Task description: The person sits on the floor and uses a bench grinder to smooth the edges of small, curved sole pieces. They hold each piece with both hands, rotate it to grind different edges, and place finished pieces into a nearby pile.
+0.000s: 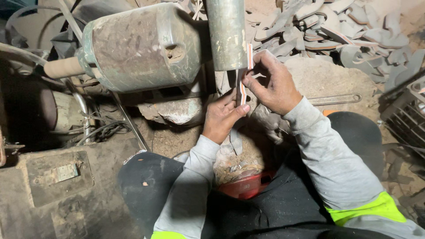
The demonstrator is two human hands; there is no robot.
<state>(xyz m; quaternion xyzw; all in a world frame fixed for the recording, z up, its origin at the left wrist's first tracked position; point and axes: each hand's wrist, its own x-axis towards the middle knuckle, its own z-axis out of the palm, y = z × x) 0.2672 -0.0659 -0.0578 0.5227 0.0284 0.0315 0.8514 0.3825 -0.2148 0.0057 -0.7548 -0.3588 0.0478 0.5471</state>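
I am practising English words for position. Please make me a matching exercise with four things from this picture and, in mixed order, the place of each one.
Things:
1. thin strip
2. pile of cut pieces
3. flat wrench
4. metal plate

Places:
A. lower left, on the dusty surface
B. between both hands, against the drum
C. upper right, behind the hands
D. right of the right hand, lying flat

Pairs: 1-B, 2-C, 3-D, 4-A
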